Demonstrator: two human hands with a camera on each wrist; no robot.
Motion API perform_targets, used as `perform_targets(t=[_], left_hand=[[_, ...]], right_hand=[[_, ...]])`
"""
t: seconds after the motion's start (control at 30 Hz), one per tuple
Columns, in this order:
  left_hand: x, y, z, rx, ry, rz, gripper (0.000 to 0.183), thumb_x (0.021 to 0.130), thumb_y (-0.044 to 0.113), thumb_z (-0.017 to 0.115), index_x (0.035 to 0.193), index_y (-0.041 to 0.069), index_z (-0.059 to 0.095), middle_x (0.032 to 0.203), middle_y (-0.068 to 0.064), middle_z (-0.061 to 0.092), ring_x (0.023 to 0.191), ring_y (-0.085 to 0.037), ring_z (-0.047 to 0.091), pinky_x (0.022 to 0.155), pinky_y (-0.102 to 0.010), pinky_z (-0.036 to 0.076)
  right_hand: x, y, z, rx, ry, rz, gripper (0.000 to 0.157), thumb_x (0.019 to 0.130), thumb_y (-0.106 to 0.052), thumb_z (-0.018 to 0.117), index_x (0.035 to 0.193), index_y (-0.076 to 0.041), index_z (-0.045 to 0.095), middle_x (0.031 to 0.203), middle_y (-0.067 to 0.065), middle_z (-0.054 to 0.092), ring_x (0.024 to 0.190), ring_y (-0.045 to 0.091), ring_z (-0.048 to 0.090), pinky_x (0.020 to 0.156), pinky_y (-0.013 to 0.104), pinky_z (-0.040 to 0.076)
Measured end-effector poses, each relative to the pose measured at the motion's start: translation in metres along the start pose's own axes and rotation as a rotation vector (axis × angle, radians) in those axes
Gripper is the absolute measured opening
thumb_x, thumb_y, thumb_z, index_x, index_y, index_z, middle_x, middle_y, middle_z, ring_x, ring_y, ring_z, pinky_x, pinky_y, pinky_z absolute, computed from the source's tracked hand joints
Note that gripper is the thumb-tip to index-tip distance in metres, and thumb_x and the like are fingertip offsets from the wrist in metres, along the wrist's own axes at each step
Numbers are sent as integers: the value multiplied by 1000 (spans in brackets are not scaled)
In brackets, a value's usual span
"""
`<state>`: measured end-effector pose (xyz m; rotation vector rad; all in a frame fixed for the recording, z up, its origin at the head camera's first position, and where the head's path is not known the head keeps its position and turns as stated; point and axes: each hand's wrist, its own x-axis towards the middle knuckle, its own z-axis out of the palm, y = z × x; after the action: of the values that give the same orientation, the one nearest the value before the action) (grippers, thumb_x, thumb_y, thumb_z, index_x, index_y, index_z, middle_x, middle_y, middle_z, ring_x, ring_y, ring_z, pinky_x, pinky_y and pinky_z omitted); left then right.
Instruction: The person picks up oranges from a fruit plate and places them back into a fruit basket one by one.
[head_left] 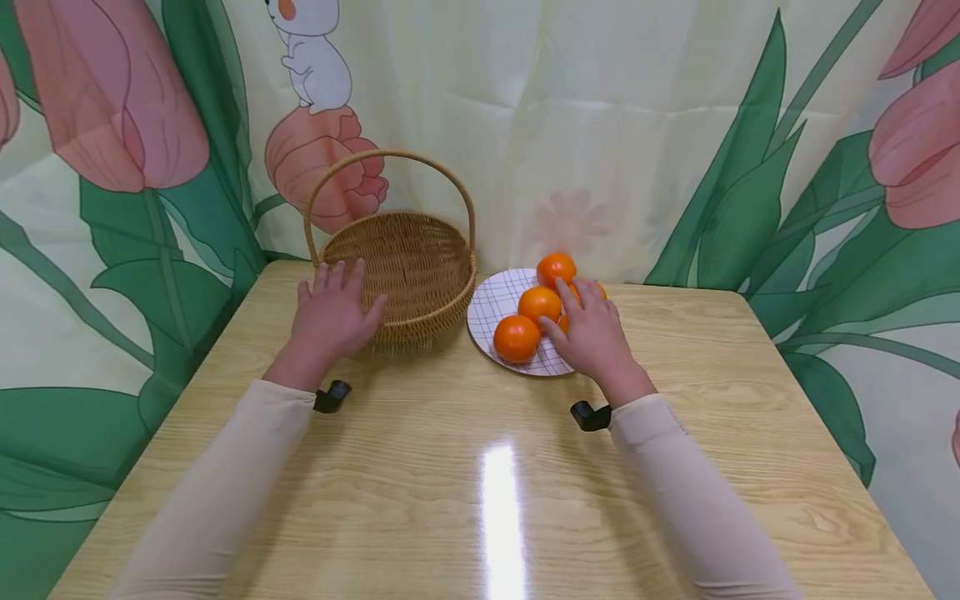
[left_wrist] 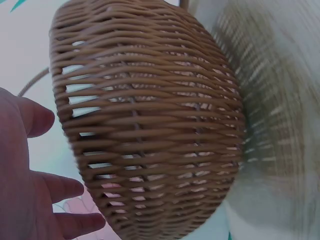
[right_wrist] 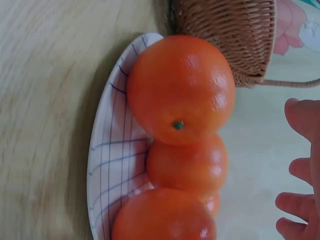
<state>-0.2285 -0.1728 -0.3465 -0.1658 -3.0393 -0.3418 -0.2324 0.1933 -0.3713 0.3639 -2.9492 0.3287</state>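
Note:
A brown wicker basket (head_left: 408, 262) with a tall arched handle stands at the back left of the table. My left hand (head_left: 330, 317) is at its near left side, fingers spread. In the left wrist view a gap shows between those fingertips and the woven wall (left_wrist: 150, 110). Right of the basket, a white plate (head_left: 489, 302) with a dark checked pattern carries several oranges. My right hand (head_left: 590, 335) hovers over the plate's right side with spread fingers, partly hiding some fruit. The right wrist view shows an orange (right_wrist: 180, 90) with a green stem spot, apart from the fingers.
The pale wooden table (head_left: 420, 500) reaches toward me, with a bright light reflection in its front middle. A curtain (head_left: 600, 125) printed with tulips hangs close behind the table. Black wrist mounts (head_left: 332, 397) stick out at both cuffs.

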Motion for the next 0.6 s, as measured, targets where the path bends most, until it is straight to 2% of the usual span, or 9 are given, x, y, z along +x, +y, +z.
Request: perform_targets(t=[0.27, 0.6], left_hand=[[-5, -13, 2, -31, 9, -31, 74, 99, 49, 33, 154, 2, 18, 155, -32, 16, 144, -51, 8, 111, -70, 9], [-10, -32, 12, -93, 88, -84, 69, 100, 44, 33, 150, -3, 23, 150, -37, 21, 140, -53, 17, 109, -70, 15]], right_hand=[[1, -8, 10, 38, 4, -44, 71, 97, -47, 49, 154, -11, 25, 156, 22, 25, 146, 43, 16, 116, 59, 20], [1, -21, 23, 61, -53, -65, 73, 97, -51, 47, 153, -9, 27, 157, 18, 24, 146, 39, 19, 114, 56, 27]])
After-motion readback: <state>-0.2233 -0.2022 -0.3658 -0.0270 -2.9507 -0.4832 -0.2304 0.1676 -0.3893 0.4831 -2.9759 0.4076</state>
